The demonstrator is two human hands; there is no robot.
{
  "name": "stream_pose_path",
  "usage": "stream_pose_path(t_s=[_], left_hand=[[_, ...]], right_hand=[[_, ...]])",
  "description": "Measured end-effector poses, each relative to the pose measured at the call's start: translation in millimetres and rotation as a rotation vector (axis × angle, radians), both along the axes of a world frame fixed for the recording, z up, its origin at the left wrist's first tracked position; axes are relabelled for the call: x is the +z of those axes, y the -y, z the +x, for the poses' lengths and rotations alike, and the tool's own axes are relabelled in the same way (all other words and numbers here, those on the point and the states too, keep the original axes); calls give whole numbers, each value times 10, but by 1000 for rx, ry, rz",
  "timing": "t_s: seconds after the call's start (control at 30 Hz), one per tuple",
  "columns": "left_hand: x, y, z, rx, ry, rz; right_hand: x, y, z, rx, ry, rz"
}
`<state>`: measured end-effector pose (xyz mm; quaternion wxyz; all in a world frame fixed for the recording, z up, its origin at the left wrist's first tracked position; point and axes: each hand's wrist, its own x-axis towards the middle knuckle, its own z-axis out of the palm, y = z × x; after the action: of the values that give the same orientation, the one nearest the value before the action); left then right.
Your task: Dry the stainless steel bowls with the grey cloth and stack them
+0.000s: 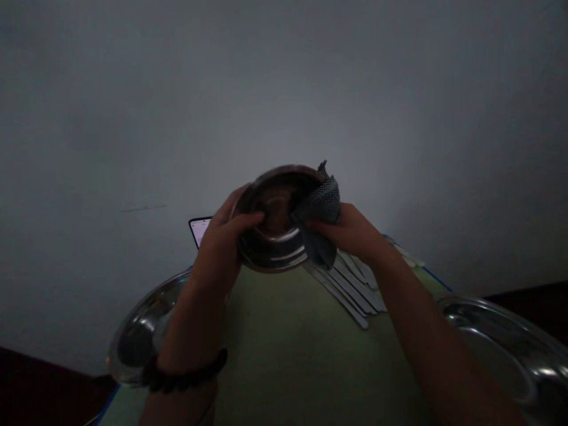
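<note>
A shiny metal bowl (273, 248) is held up above the table, tilted so that its inside faces me. My left hand (224, 236) grips its left side, with the thumb over the rim and the fingers behind. At the right side, my right hand (350, 228) clasps a grey woven cloth (322, 204). The cloth lies against the bowl's inner right wall and folds over its edge. Some of the right fingers are hidden behind the cloth and bowl.
Several flat metal cutlery handles (350, 290) lie fanned out on the light green table (284, 361). A large metal basin (133, 343) stands at left, and another metal basin (497, 337) at right. Behind my left hand leans a lit phone (199, 229), near the grey wall (284, 89).
</note>
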<state>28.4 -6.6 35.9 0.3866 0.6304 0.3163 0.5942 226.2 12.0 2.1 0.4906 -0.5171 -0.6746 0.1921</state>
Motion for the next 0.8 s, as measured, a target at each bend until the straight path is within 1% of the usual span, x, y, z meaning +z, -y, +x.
stream_pose_path(t_s=[0.03,0.1,0.17,0.2,0.23,0.27,0.33,0.43,0.53,0.6,0.67,0.7,0.77,0.8], left_hand=[[-8,12,-39,-48,-130,26],[-39,34,-77,-146,-378,18],[-82,43,-64,-182,-607,-2],[-103,41,-46,-181,-679,2],[-121,35,-26,-172,-710,13],[-134,24,-10,-164,-700,23],[-145,-2,2,-171,-588,18],[-139,-29,-4,-169,-336,-52],[-134,-41,44,-68,-100,-104],[-142,-64,116,29,70,-91],[-157,-108,179,118,217,-70],[-165,-135,194,142,260,-69],[-177,-185,170,127,269,-107],[-181,-203,133,92,242,-147]], right_hand=[[17,12,28,-47,101,17],[38,38,34,-124,276,61],[40,55,-6,-138,400,121],[34,57,-33,-130,433,153],[26,53,-58,-119,441,187],[14,44,-78,-116,423,219],[-19,9,-101,-152,315,260],[-105,-77,-137,-229,89,269],[-245,-172,-258,-269,-141,239],[-354,-223,-393,-203,-320,143],[-453,-261,-524,-58,-473,-1],[-494,-276,-571,5,-517,-64],[-544,-299,-595,81,-520,-132],[-551,-307,-569,79,-480,-136]])
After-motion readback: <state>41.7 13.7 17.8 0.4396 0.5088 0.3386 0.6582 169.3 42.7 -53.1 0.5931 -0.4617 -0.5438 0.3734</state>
